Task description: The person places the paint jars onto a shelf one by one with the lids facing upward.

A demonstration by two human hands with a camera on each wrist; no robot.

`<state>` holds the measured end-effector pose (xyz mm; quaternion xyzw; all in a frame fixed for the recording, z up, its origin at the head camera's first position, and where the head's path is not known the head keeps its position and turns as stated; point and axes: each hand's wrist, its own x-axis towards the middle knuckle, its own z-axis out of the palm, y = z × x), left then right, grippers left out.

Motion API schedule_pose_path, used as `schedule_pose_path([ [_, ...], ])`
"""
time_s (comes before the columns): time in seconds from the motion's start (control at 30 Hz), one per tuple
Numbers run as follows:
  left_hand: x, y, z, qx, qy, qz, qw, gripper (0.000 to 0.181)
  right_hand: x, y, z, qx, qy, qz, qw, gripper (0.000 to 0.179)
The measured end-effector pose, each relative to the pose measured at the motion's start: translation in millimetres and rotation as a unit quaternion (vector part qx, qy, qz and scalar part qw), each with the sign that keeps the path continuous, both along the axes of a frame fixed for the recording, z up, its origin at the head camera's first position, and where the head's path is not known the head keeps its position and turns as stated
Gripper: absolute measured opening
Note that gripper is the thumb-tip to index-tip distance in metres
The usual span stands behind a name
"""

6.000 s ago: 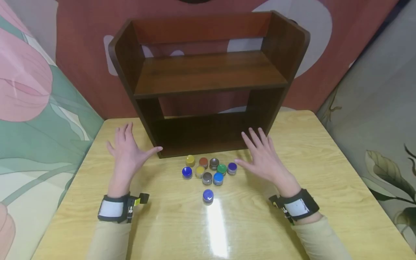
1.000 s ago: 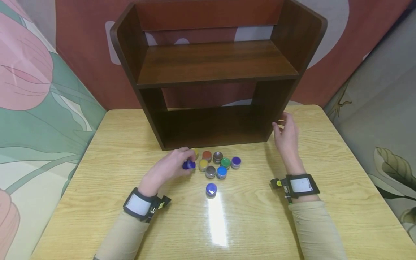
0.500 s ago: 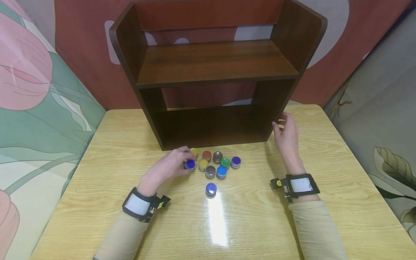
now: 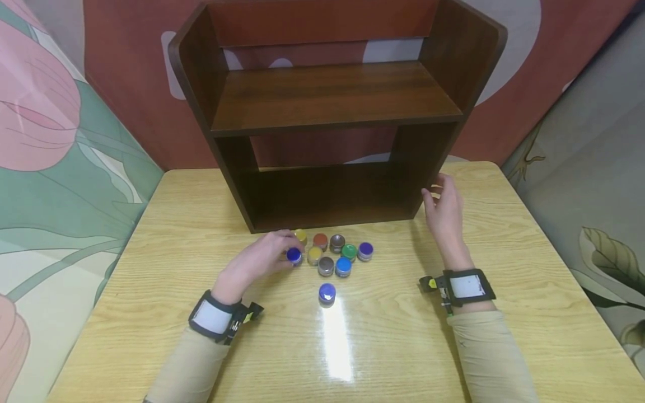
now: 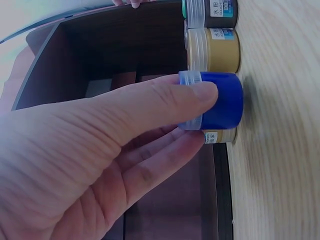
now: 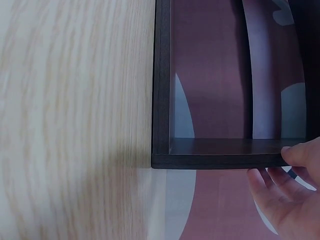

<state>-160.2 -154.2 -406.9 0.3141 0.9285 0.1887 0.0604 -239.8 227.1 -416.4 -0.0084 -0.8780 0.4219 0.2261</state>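
My left hand [image 4: 264,256] pinches a small dark blue paint jar [image 5: 224,100] between thumb and fingers. The jar is upright with its clear lid up, its base close at the tabletop, left of the other jars. Beside it stand a yellow jar [image 4: 314,256] and, partly behind my fingers, another yellow jar [image 4: 300,235]. My right hand [image 4: 445,215] grips the right side panel of the dark brown wooden shelf [image 4: 337,127]. In the right wrist view the thumb lies on the panel's front edge, with the fingers [image 6: 262,187] on its outer side.
More paint jars cluster before the shelf: red-brown [image 4: 320,241], green [image 4: 349,252], light blue [image 4: 344,267], purple [image 4: 365,251] and two grey-brown ones. A blue jar [image 4: 327,293] stands alone nearer me on the wooden table [image 4: 393,341]. Patterned cloth [image 4: 564,184] surrounds the table.
Six seconds ago both hands were spread and held nothing. The left then took the dark blue jar; over the last second it tipped from tilted to upright. The right hand stays on the shelf.
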Motion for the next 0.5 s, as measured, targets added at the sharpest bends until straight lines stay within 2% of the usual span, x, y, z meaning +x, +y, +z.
schedule_pose_path([
  [0.5, -0.4, -0.5, -3.6, -0.010, 0.004, 0.013, 0.9999, 0.028, -0.2, -0.7, -0.1, 0.001, -0.009, -0.001, 1.0000, 0.036],
])
